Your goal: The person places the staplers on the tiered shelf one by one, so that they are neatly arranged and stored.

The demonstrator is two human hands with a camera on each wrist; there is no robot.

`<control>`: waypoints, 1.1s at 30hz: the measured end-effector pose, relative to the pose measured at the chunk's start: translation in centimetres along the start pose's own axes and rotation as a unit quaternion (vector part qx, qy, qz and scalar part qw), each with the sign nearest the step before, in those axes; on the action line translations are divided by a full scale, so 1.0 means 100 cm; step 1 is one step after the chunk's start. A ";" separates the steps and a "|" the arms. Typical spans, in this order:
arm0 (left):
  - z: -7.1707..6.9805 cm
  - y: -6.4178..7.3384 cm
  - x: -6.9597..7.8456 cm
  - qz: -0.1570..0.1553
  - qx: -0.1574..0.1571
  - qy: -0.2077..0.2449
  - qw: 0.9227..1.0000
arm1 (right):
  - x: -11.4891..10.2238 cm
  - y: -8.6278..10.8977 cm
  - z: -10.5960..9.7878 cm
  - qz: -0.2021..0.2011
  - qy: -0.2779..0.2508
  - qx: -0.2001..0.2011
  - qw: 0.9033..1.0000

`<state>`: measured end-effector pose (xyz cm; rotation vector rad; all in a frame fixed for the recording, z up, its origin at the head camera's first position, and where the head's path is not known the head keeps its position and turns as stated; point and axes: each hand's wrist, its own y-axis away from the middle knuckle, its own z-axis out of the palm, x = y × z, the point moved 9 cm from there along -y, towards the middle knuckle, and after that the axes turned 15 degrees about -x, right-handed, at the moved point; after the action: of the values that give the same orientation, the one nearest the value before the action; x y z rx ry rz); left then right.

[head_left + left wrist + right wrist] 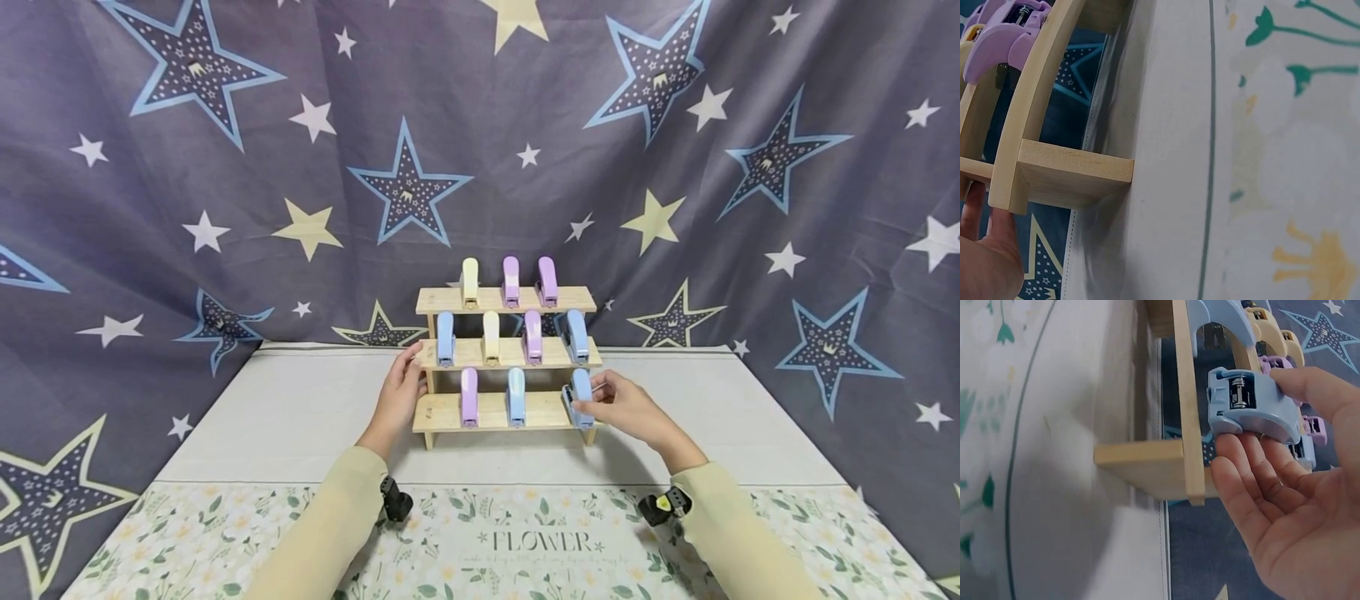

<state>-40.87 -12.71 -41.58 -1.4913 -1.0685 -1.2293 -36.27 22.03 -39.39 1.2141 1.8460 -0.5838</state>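
A three-tier wooden rack (433, 414) carries small staplers. My right hand (630, 410) pinches a light blue stapler (582, 392) at the right end of the bottom tier. In the right wrist view, the thumb lies on one side of this stapler (1266, 403) and the fingertips on the other. My left hand (397, 398) touches the rack's left end with extended fingers; the left wrist view shows its fingers (1002, 226) against the board ends. Beside the held stapler on the bottom tier stand another blue stapler (516, 396) and a purple stapler (468, 396).
The middle tier holds blue, yellow and purple staplers, including a yellow one (491, 336). On the top tier stand a yellow stapler (470, 281) and two purple ones. A flowered cloth (225, 533) covers the front of the white table (315, 417); a star-patterned curtain (480, 100) hangs behind.
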 end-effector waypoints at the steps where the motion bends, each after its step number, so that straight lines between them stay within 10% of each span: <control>1: -0.001 0.000 0.000 0.001 0.000 -0.001 1.000 | 0.000 -0.002 0.001 0.001 0.002 0.003 1.000; 33: -0.006 0.000 -0.002 -0.003 -0.014 0.011 1.000 | 0.000 -0.013 0.012 0.001 0.019 0.028 0.999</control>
<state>-40.97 -13.26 -41.68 -1.4927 -1.0466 -1.2675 -36.95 20.62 -40.06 1.2720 1.8710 -0.6174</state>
